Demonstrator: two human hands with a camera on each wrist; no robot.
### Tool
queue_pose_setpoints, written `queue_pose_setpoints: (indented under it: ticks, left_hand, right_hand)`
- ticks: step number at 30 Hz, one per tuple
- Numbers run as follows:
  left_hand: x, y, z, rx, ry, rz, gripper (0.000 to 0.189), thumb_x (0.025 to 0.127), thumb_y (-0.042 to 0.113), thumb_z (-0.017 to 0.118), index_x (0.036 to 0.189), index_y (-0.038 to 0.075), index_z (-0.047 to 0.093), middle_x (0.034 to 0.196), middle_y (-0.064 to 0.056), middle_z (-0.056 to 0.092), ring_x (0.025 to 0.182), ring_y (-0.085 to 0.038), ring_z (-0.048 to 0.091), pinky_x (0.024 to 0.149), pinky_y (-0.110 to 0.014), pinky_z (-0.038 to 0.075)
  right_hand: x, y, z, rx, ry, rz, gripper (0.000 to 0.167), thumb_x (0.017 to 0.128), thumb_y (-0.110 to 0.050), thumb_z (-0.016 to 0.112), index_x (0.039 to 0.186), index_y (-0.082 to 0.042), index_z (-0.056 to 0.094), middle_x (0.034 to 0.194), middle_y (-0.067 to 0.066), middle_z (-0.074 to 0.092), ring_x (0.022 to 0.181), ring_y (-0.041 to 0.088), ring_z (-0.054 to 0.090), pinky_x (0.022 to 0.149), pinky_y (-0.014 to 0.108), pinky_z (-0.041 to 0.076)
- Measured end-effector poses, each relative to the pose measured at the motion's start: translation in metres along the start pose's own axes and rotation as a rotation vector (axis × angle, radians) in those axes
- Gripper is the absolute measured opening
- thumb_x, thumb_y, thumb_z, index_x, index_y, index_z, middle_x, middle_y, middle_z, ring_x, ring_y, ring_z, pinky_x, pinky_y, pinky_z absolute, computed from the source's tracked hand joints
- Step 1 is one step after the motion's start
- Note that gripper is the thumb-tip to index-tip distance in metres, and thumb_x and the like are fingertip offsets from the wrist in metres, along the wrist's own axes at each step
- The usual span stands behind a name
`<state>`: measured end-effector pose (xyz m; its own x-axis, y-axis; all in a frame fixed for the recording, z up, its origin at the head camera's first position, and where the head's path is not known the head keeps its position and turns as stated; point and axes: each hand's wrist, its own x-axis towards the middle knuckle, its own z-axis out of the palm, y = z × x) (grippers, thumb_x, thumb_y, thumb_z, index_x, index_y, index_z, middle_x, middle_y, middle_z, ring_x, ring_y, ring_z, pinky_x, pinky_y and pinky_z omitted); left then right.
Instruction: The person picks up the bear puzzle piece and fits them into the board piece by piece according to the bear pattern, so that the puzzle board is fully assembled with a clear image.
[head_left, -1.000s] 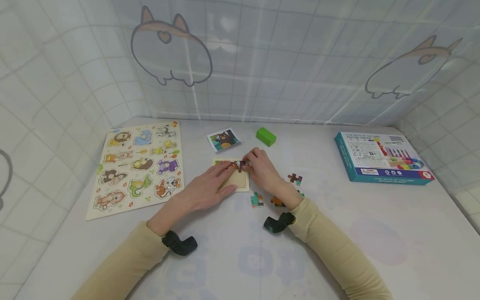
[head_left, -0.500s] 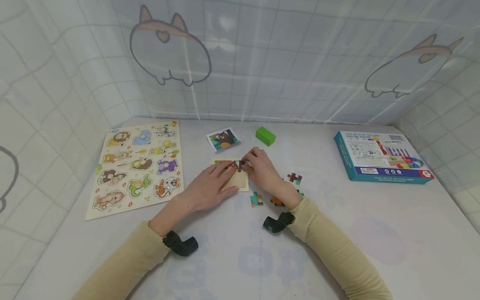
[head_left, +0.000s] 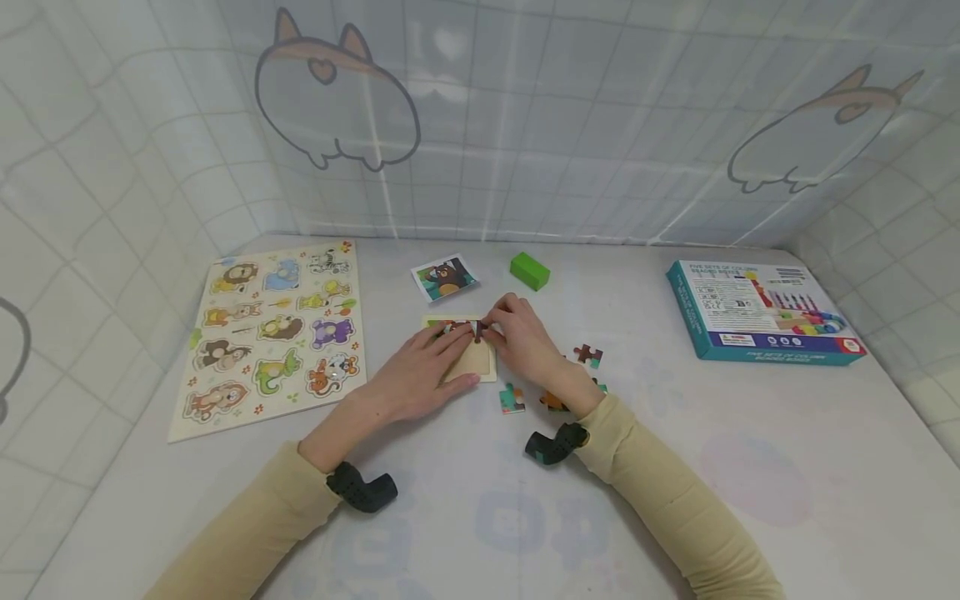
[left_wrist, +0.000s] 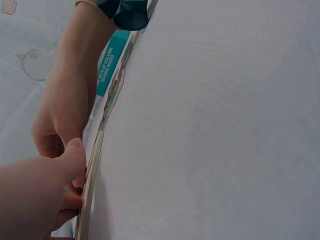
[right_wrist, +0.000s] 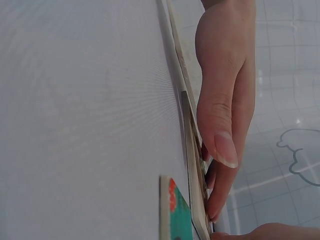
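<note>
A small pale wooden puzzle tray [head_left: 472, 365] lies in the middle of the table, with several bear-picture pieces along its far side. My left hand [head_left: 408, 377] rests flat over the tray's left part, its extended fingers on the pieces and hiding some of them. At the far right corner, my right hand [head_left: 527, 343] pinches a dark brown puzzle piece [head_left: 478, 331] between thumb and forefinger. In the right wrist view the left fingers lie along the tray's top, and a loose teal puzzle piece [right_wrist: 180, 217] stands out close to the camera.
Loose pieces lie right of the tray, among them a teal one [head_left: 512, 399] and a brown one [head_left: 588, 356]. Behind are a bear picture card [head_left: 446, 278] and a green block [head_left: 530, 272]. An animal board [head_left: 182, 423] lies left, a boxed toy [head_left: 765, 321] right.
My left fingers have slid slightly to the right over the pieces in the tray. The right hand stays at the far right corner, its piece barely shifted.
</note>
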<state>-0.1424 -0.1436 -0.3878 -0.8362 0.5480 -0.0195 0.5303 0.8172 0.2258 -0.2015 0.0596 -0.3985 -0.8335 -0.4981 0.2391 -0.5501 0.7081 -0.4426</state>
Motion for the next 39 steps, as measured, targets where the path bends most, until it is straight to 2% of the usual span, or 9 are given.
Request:
queue_pose_setpoints:
  ticks: [10, 14, 18, 26, 30, 35, 39]
  left_hand:
    - [-0.001, -0.004, 0.001, -0.01, -0.018, 0.011, 0.072, 0.104, 0.054, 0.04, 0.158, 0.008, 0.028, 0.166, -0.007, 0.023, 0.154, -0.034, 0.014, 0.125, -0.05, 0.017]
    - [0.0, -0.004, 0.002, -0.015, -0.024, 0.01, 0.072, 0.104, 0.054, 0.04, 0.158, 0.009, 0.028, 0.166, -0.007, 0.022, 0.154, -0.034, 0.014, 0.125, -0.05, 0.016]
    - [-0.001, -0.004, 0.003, -0.031, -0.03, 0.009, 0.071, 0.104, 0.054, 0.04, 0.158, 0.01, 0.028, 0.166, -0.006, 0.023, 0.154, -0.035, 0.015, 0.125, -0.051, 0.017]
    - [0.0, -0.005, 0.004, -0.03, -0.031, -0.01, 0.071, 0.103, 0.056, 0.041, 0.159, 0.014, 0.026, 0.166, -0.003, 0.022, 0.154, -0.034, 0.014, 0.124, -0.053, 0.019]
    - [-0.001, -0.005, 0.004, -0.033, -0.018, 0.004, 0.069, 0.103, 0.051, 0.045, 0.159, 0.013, 0.028, 0.166, -0.004, 0.024, 0.153, -0.035, 0.016, 0.123, -0.054, 0.02]
    - [-0.002, -0.005, 0.003, -0.044, -0.018, 0.001, 0.069, 0.103, 0.049, 0.046, 0.159, 0.013, 0.028, 0.166, -0.004, 0.024, 0.153, -0.035, 0.015, 0.124, -0.054, 0.019]
    - [-0.002, -0.005, 0.003, -0.038, -0.017, -0.006, 0.068, 0.104, 0.049, 0.045, 0.159, 0.013, 0.027, 0.166, -0.004, 0.023, 0.153, -0.035, 0.015, 0.123, -0.054, 0.02]
  right_hand:
    - [-0.001, 0.0, 0.0, -0.01, 0.012, 0.013, 0.021, 0.097, -0.013, 0.067, 0.112, -0.002, 0.076, 0.112, 0.011, 0.059, 0.101, 0.027, 0.054, 0.086, 0.038, 0.051]
    - [-0.001, -0.001, -0.003, -0.003, -0.033, 0.03, 0.024, 0.098, -0.014, 0.065, 0.117, -0.002, 0.074, 0.113, 0.011, 0.059, 0.102, 0.025, 0.055, 0.087, 0.037, 0.051]
    - [-0.005, -0.002, -0.014, 0.039, -0.089, 0.05, 0.029, 0.1, -0.017, 0.062, 0.123, -0.002, 0.07, 0.118, 0.012, 0.062, 0.105, 0.025, 0.061, 0.089, 0.038, 0.054]
    - [-0.027, 0.007, -0.04, 0.118, -0.072, 0.079, 0.031, 0.097, -0.017, 0.067, 0.123, -0.001, 0.068, 0.122, 0.013, 0.064, 0.113, 0.03, 0.063, 0.093, 0.045, 0.054]
    - [-0.04, 0.016, -0.045, 0.108, -0.075, 0.082, 0.033, 0.094, -0.017, 0.07, 0.122, 0.0, 0.068, 0.122, 0.013, 0.064, 0.112, 0.031, 0.062, 0.094, 0.046, 0.053]
    - [-0.052, 0.024, -0.048, 0.095, -0.087, 0.032, 0.032, 0.092, -0.017, 0.073, 0.118, 0.001, 0.07, 0.118, 0.014, 0.065, 0.103, 0.029, 0.062, 0.084, 0.043, 0.054]
    - [-0.056, 0.028, -0.046, 0.133, -0.102, 0.032, 0.029, 0.09, -0.019, 0.076, 0.112, -0.002, 0.073, 0.117, 0.011, 0.064, 0.099, 0.026, 0.057, 0.079, 0.035, 0.051]
